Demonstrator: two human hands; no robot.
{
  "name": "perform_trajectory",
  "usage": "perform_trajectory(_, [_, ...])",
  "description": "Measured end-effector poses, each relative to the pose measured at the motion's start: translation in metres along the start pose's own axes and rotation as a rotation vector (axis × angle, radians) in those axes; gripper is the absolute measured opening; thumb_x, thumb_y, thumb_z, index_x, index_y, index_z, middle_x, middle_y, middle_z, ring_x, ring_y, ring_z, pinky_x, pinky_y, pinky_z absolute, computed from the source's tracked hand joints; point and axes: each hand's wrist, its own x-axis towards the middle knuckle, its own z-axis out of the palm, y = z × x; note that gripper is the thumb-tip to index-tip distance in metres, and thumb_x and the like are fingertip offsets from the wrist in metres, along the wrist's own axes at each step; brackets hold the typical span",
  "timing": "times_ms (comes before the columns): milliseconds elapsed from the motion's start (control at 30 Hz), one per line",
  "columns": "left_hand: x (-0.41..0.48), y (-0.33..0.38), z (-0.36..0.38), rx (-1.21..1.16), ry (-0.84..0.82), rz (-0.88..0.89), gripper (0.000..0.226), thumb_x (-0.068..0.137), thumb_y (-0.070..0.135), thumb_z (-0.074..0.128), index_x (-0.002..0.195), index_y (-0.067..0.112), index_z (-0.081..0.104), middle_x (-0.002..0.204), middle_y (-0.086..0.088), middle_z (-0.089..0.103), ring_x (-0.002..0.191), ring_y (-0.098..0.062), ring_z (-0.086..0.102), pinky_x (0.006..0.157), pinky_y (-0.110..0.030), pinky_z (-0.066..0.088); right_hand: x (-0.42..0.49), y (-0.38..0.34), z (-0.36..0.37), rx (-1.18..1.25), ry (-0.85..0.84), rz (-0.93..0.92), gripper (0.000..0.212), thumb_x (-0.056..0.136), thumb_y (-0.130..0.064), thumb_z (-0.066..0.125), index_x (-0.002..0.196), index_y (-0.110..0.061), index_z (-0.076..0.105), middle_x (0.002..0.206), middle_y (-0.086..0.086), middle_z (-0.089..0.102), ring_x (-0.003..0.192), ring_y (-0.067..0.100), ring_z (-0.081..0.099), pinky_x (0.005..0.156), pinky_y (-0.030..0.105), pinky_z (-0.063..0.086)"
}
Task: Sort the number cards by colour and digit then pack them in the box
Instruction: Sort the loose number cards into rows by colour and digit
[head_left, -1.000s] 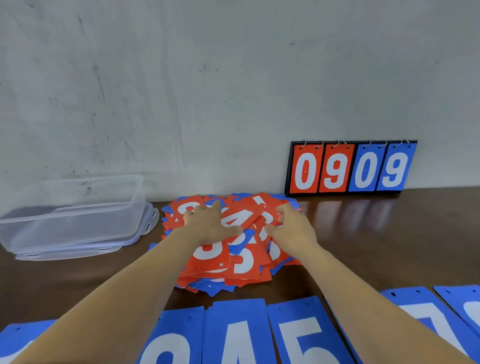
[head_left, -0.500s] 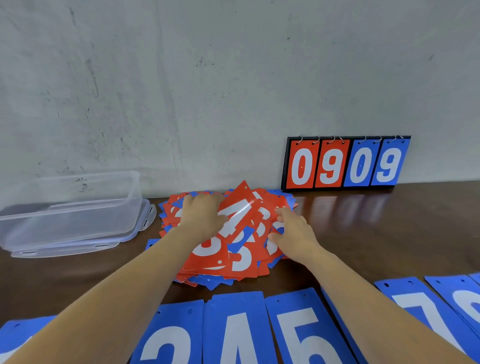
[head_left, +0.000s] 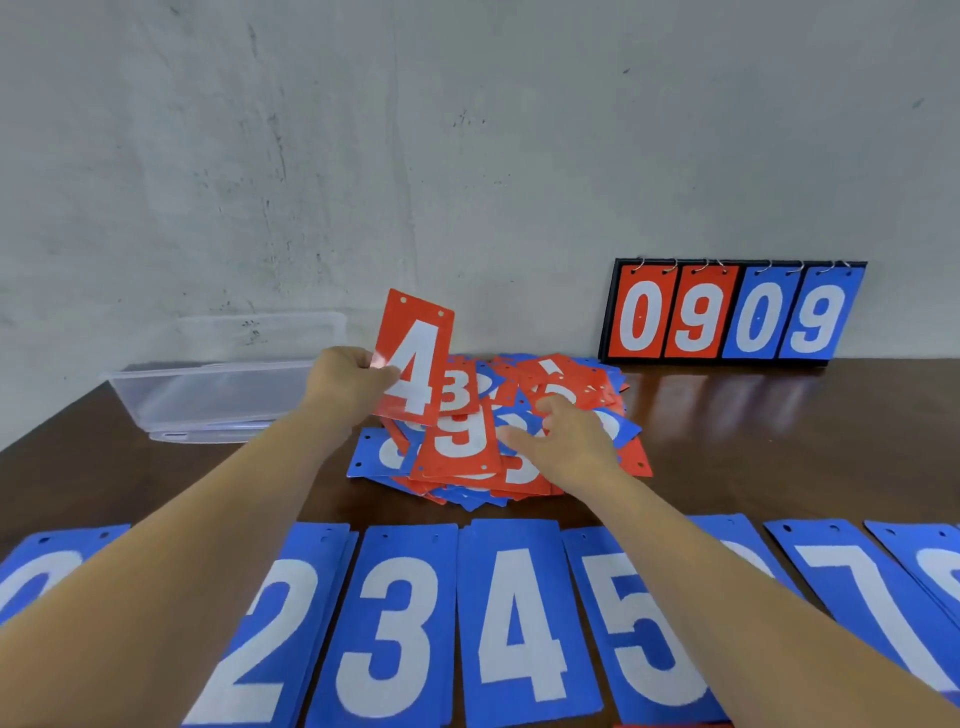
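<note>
A mixed pile of red and blue number cards (head_left: 470, 441) lies in the middle of the brown table. My left hand (head_left: 345, 382) pinches a red card with a white 4 (head_left: 415, 358) by its left edge and holds it upright above the pile. My right hand (head_left: 566, 441) rests on the pile's right side with fingers spread and relaxed. Along the near edge lies a row of blue cards, among them a 2 (head_left: 270, 623), a 3 (head_left: 400, 623), a 4 (head_left: 519, 623), a 5 (head_left: 639, 634) and a 7 (head_left: 862, 587). A clear plastic box (head_left: 218, 384) stands at the left.
A flip scoreboard (head_left: 732, 312) showing 0 9 in red and 0 9 in blue leans against the grey wall at the back right. The clear box sits on its lid (head_left: 208, 434). Bare brown table (head_left: 779, 431) shows to the right of the pile.
My left hand has lifted the red 4 card off the pile and stood it upright. My right hand stayed on the pile, shifting slightly.
</note>
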Motion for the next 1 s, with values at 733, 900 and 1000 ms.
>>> perform_trajectory(733, [-0.061,-0.019,-0.036,-0.025,-0.048,-0.148,0.021,0.093,0.025,0.063,0.108,0.011,0.063,0.101,-0.005,0.065,0.091,-0.022,0.063,0.077,-0.031,0.049,0.004,0.018,-0.022,0.039,0.0,0.327,0.017,0.088,-0.017,0.063,0.096,-0.01,0.051,0.098,0.006,0.059,0.082,0.022,0.055,0.065,0.03,0.043])
perform_trajectory(900, [-0.07,-0.008,-0.031,-0.08,-0.097,-0.122,0.017,0.093,0.02,0.064,0.106,0.01,0.063,0.098,-0.004,0.064,0.079,-0.015,0.062,0.055,-0.02,0.043,-0.013,0.028,-0.058,0.41,0.266,0.232,0.01,0.085,-0.019,0.062,0.076,-0.016,0.06,0.089,0.006,0.067,0.085,0.024,0.064,0.08,0.039,0.056])
perform_trajectory(1000, [-0.076,-0.001,-0.029,-0.11,-0.127,-0.11,0.023,0.092,0.018,0.064,0.112,0.006,0.064,0.1,-0.004,0.065,0.086,-0.019,0.062,0.065,-0.023,0.047,-0.03,0.022,-0.078,0.622,0.345,0.097,0.005,0.09,-0.018,0.063,0.085,-0.017,0.062,0.087,-0.001,0.067,0.081,0.017,0.067,0.07,0.034,0.059])
